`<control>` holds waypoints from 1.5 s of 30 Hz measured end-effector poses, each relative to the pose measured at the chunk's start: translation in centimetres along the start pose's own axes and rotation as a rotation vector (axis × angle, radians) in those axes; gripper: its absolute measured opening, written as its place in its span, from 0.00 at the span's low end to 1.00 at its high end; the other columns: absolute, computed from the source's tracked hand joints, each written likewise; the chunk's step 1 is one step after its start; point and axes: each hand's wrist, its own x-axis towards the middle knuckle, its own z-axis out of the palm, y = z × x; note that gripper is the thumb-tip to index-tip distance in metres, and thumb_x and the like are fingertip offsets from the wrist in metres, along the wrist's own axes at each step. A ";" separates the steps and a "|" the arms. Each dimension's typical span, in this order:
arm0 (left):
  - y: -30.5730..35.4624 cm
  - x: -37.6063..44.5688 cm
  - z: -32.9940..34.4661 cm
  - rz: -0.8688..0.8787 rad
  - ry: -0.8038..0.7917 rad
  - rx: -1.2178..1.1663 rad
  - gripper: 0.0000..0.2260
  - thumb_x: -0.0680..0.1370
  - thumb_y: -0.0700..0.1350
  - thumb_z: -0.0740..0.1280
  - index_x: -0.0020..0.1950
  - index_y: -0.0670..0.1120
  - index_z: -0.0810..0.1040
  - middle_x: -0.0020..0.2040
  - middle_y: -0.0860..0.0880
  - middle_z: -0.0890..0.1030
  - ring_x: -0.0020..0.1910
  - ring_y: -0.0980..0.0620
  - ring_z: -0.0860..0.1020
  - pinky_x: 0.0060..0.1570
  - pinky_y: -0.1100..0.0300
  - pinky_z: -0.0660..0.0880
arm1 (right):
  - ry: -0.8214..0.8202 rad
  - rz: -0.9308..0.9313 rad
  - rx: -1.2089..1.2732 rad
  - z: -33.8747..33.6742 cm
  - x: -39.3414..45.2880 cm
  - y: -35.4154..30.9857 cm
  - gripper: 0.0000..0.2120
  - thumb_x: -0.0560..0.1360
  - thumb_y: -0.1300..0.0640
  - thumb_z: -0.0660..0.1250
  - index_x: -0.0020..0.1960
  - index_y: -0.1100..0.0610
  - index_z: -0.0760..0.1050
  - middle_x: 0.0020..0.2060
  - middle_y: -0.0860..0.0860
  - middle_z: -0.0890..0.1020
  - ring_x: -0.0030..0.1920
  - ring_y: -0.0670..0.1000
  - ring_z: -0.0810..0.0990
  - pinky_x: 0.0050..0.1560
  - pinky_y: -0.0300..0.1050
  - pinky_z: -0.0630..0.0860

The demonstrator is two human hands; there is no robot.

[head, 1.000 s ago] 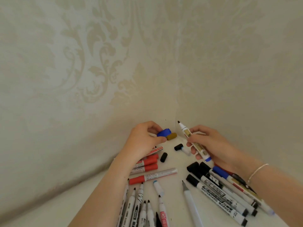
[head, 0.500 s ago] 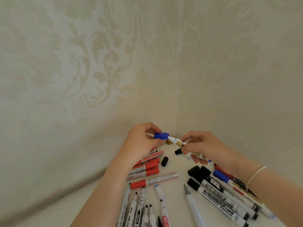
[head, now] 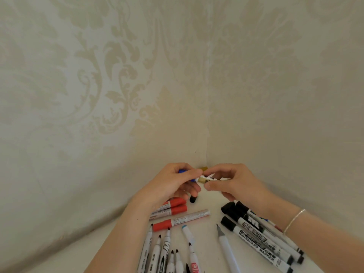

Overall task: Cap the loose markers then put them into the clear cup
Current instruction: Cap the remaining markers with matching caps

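My left hand point(head: 174, 184) grips a blue cap point(head: 182, 171) that sits on the tip end of a white marker point(head: 208, 178). My right hand point(head: 234, 182) pinches that marker's barrel, and the two hands meet over the table's far corner. A gold cap point(head: 203, 168) lies just behind them. A loose black cap point(head: 193, 199) lies under my left fingers. Several uncapped markers point(head: 167, 251) lie at the bottom centre. No clear cup is in view.
Red-capped markers point(head: 175, 206) lie by my left wrist. Black-capped whiteboard markers point(head: 256, 231) lie under my right forearm. A thin uncapped pen point(head: 226, 249) lies between the groups. Wallpapered walls close in the white table point(head: 208, 229) at the far corner.
My right hand swung the marker from upright to level and brought its tip into the blue cap in my left hand. The hands have closed together.
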 end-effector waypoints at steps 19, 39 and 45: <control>-0.3 0.5 0.7 0.025 0.184 0.042 0.13 0.79 0.46 0.65 0.36 0.42 0.78 0.26 0.45 0.78 0.19 0.54 0.72 0.20 0.67 0.67 | 0.194 -0.065 -0.071 2.8 0.5 0.8 0.06 0.65 0.60 0.77 0.37 0.50 0.84 0.27 0.42 0.77 0.33 0.43 0.75 0.40 0.38 0.70; -1.2 1.6 -0.1 0.091 0.267 0.510 0.15 0.81 0.54 0.58 0.49 0.46 0.80 0.37 0.52 0.80 0.35 0.56 0.77 0.36 0.63 0.72 | 0.082 -0.107 -0.756 1.3 -0.4 1.5 0.11 0.77 0.43 0.61 0.50 0.49 0.75 0.39 0.48 0.82 0.36 0.48 0.77 0.39 0.45 0.74; -0.7 0.5 -1.8 0.033 0.092 0.769 0.07 0.79 0.51 0.64 0.53 0.52 0.79 0.45 0.54 0.81 0.44 0.56 0.79 0.44 0.61 0.72 | -0.120 0.202 -1.053 -0.3 -3.9 3.0 0.12 0.81 0.48 0.54 0.49 0.56 0.68 0.42 0.51 0.74 0.37 0.49 0.70 0.31 0.39 0.65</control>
